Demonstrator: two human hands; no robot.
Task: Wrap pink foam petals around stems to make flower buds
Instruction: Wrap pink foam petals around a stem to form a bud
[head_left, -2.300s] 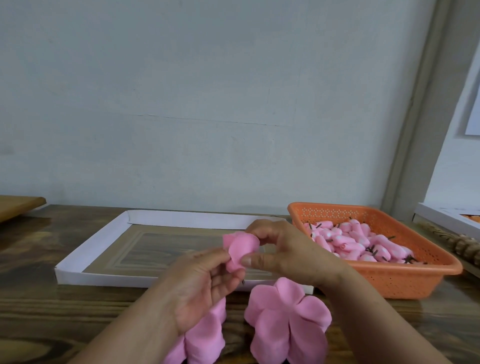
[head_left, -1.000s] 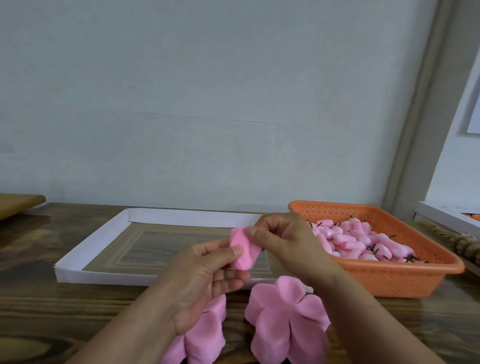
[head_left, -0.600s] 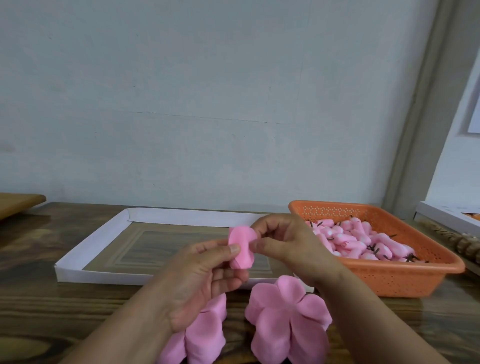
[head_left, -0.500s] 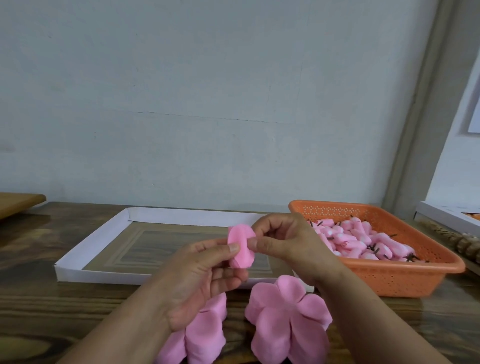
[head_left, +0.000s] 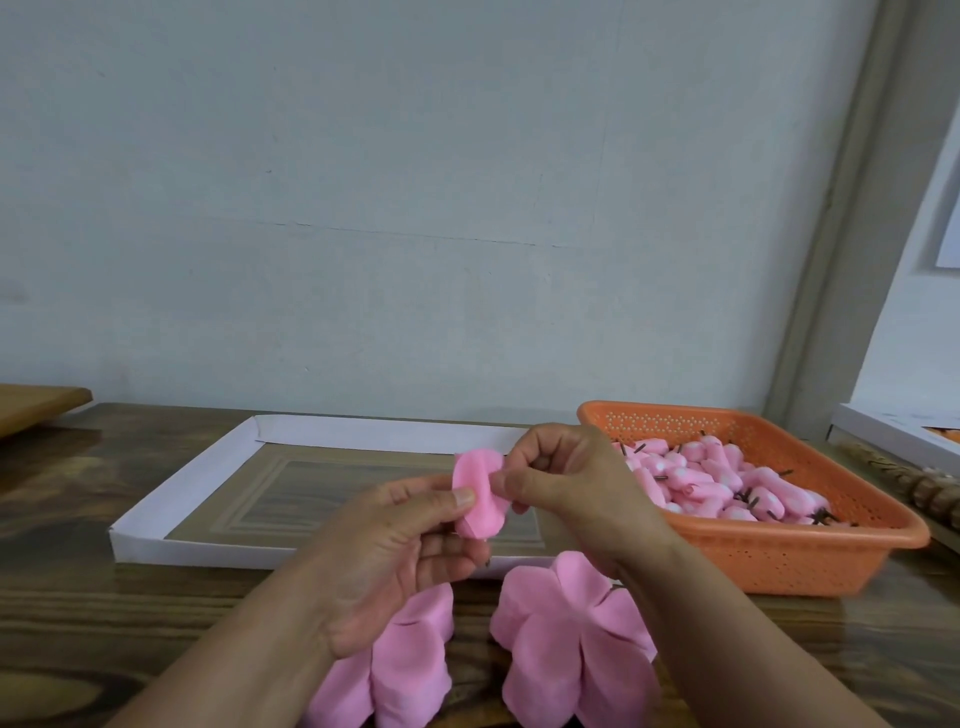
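A pink foam petal (head_left: 479, 493), rolled into a bud shape, is held up between both hands above the table. My left hand (head_left: 400, 551) pinches its lower left side with thumb and fingers; a dark stem tip (head_left: 487, 562) pokes out below. My right hand (head_left: 566, 483) pinches the petal's right edge with thumb and forefinger. Two stacks of flat pink petals lie on the table near me, one (head_left: 571, 639) under my right wrist, the other (head_left: 395, 670) under my left hand.
An orange plastic basket (head_left: 779, 556) at the right holds several finished pink buds (head_left: 717, 483) with dark stems. A shallow white cardboard tray (head_left: 171, 504) lies behind my hands. The wall stands close behind the wooden table (head_left: 104, 597). A white box edge (head_left: 893, 431) shows far right.
The open petal has been rolled tighter around the stem into a narrow bud. My right hand shifted its pinch along the petal's right edge; both hands stayed in place.
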